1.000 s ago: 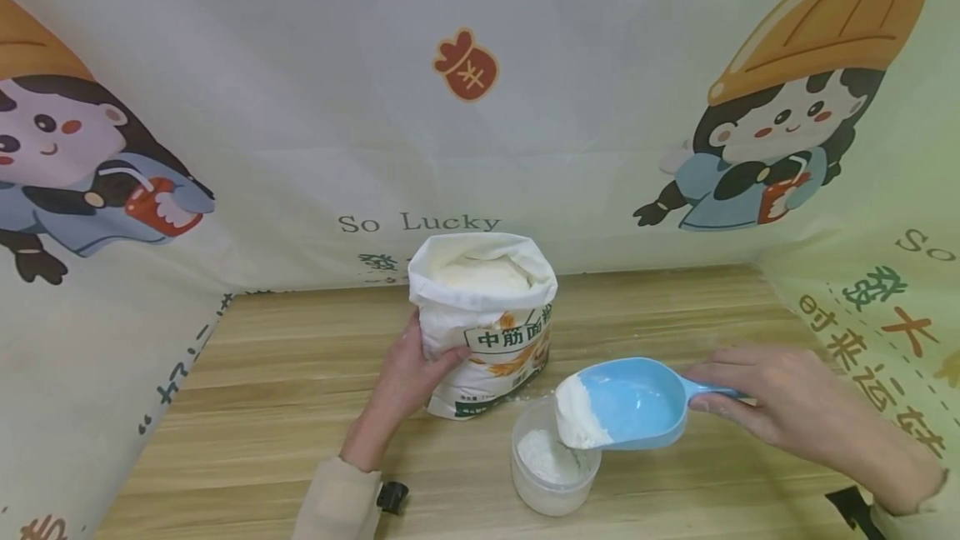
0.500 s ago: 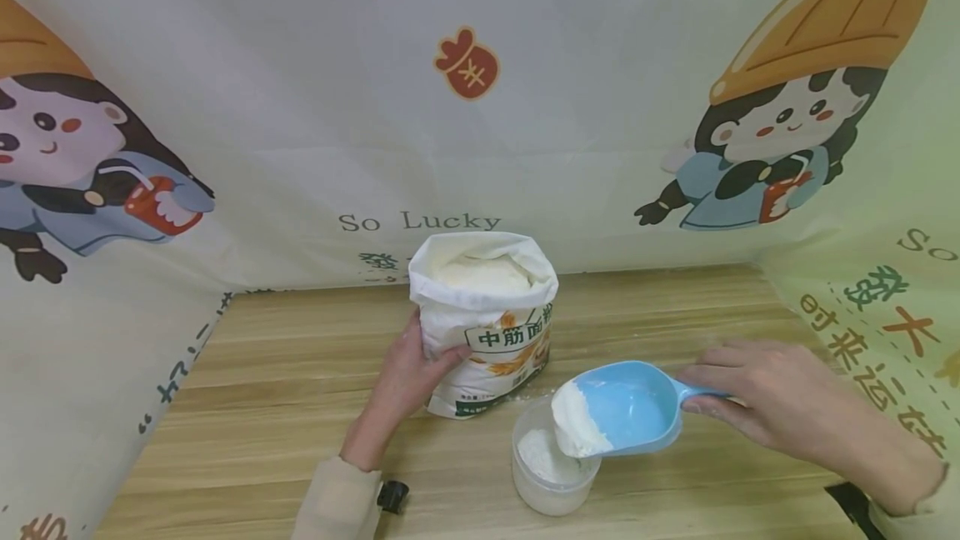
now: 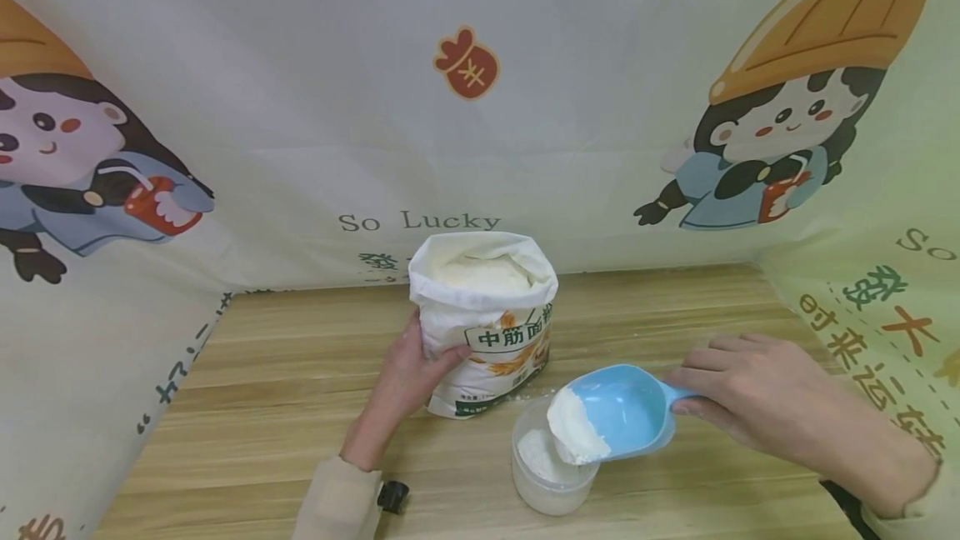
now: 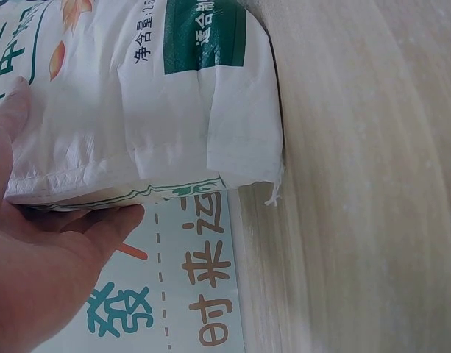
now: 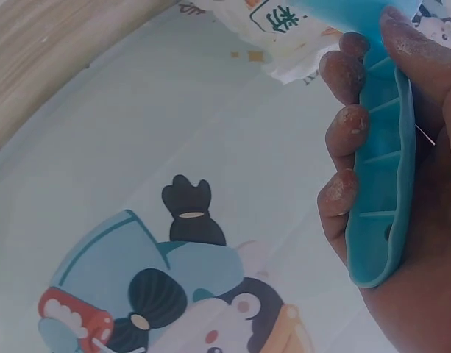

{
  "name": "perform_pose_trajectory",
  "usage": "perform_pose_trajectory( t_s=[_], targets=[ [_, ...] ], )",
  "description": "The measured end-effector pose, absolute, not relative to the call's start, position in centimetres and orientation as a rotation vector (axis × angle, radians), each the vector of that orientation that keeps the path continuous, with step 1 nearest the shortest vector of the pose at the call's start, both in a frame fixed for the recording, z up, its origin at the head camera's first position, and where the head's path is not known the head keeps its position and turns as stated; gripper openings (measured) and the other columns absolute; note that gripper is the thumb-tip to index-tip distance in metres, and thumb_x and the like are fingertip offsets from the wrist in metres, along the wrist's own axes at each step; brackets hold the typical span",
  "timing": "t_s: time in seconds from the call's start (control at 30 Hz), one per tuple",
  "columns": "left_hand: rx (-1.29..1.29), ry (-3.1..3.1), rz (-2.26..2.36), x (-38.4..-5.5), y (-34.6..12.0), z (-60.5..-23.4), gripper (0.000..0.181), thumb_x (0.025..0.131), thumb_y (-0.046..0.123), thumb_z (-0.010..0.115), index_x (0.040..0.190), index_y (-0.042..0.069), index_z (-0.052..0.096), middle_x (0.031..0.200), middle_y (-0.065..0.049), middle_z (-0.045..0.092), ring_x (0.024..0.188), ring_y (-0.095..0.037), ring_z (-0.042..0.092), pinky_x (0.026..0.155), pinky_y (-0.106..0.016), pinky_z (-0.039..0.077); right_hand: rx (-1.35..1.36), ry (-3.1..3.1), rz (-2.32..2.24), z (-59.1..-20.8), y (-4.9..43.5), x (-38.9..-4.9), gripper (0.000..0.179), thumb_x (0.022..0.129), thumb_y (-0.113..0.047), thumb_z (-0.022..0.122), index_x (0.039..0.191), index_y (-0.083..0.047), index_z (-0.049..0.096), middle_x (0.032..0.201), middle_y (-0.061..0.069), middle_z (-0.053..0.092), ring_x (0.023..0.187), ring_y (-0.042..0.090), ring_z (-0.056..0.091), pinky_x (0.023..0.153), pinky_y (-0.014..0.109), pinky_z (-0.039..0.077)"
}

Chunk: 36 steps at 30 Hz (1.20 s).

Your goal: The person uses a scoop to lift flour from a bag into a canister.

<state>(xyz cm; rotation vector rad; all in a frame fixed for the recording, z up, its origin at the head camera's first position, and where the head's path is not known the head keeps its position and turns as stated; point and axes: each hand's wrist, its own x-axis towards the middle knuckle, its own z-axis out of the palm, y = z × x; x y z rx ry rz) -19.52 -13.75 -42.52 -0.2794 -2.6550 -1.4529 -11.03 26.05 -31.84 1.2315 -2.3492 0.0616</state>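
My right hand (image 3: 757,398) grips the handle of a light blue scoop (image 3: 630,415), its fingers wrapped round the ribbed grip (image 5: 383,176) in the right wrist view. White flour (image 3: 576,427) sits heaped at the scoop's front lip, which overlaps the rim of a clear round tub (image 3: 555,497). Flour also lies inside that tub. With thumb in front and fingers round the side, my left hand (image 3: 408,369) holds a white flour bag (image 3: 450,323). The bag stands upright with its top folded back, flour visible within. In the left wrist view, the left thumb lies along the bag's front (image 4: 93,110).
A wooden-patterned tabletop (image 3: 247,407) lies under everything, with a little spilled flour by the bag's base. Printed cloth (image 3: 300,107) with cartoon figures rises behind and along both sides, close behind the bag.
My right hand has moved the scoop slightly left and toward me, and its lip reaches further over the tub. The left hand and the bag have stayed still.
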Motion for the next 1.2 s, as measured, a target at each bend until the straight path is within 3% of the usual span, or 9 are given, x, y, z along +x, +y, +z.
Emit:
perform_pose_trajectory(
  t_s=[0.23,0.47,0.53,0.63,0.77,0.93,1.2],
  targets=[
    [-0.301,-2.650,-1.426,-19.5,-13.8,-42.5,0.085,0.089,0.026,0.083,0.156,0.005,0.035,0.140,-0.022,0.059,0.129,-0.041,0.057,0.109,-0.060,0.045,1.224,-2.350,-0.008,-31.3,25.5,-10.8,0.055,0.107,-0.058,0.036,0.103,-0.022,0.078,0.092,-0.012,0.071,0.081,0.014,0.068,0.064,0.036,0.060],
    [-0.301,-2.639,-1.436,-19.5,-13.7,-42.4,0.084,0.089,0.025,0.083,0.155,0.004,0.036,0.138,-0.022,0.060,0.127,-0.041,0.059,0.107,-0.060,0.047,1.226,-2.298,-0.058,-30.9,24.8,-10.8,0.068,0.110,-0.055,0.018,0.100,-0.021,0.076,0.089,-0.012,0.069,0.078,0.014,0.066,0.062,0.035,0.057],
    [-0.299,-2.637,-1.439,-19.5,-13.7,-42.5,0.084,0.089,0.024,0.083,0.155,0.003,0.036,0.138,-0.022,0.060,0.127,-0.041,0.059,0.107,-0.060,0.047,1.234,-2.286,-0.073,-30.8,24.7,-10.8,0.067,0.111,-0.054,0.019,0.099,-0.020,0.076,0.089,-0.012,0.069,0.077,0.014,0.065,0.060,0.034,0.056],
    [-0.299,-2.636,-1.442,-19.5,-13.7,-42.5,0.084,0.089,0.024,0.083,0.155,0.003,0.036,0.138,-0.022,0.061,0.127,-0.041,0.059,0.107,-0.060,0.047,1.247,-2.278,-0.101,-30.6,24.4,-10.8,0.047,0.108,-0.050,0.041,0.099,-0.020,0.075,0.088,-0.011,0.069,0.076,0.015,0.065,0.058,0.034,0.054],
    [-0.295,-2.640,-1.451,-19.4,-13.7,-42.4,0.084,0.089,0.024,0.083,0.155,0.004,0.036,0.138,-0.022,0.060,0.127,-0.041,0.058,0.107,-0.060,0.047,1.266,-2.271,-0.133,-30.3,24.1,-10.8,0.025,0.086,-0.039,0.070,0.099,-0.019,0.076,0.089,-0.010,0.070,0.076,0.016,0.065,0.057,0.033,0.052],
    [-0.288,-2.647,-1.453,-19.4,-13.7,-42.4,0.084,0.089,0.024,0.083,0.155,0.004,0.035,0.139,-0.022,0.060,0.128,-0.041,0.058,0.108,-0.060,0.046,1.290,-2.249,-0.200,-30.0,23.6,-10.8,0.030,0.074,-0.033,0.085,0.097,-0.017,0.077,0.087,-0.008,0.069,0.074,0.018,0.063,0.055,0.032,0.050],
    [-0.287,-2.647,-1.464,-19.4,-13.7,-42.5,0.085,0.089,0.025,0.083,0.156,0.005,0.034,0.140,-0.022,0.059,0.130,-0.041,0.057,0.109,-0.061,0.045,1.303,-2.223,-0.297,-29.4,22.7,-10.3,0.039,0.068,-0.035,0.092,0.097,-0.016,0.076,0.088,-0.007,0.068,0.073,0.018,0.059,0.056,0.029,0.043]
  ],
)
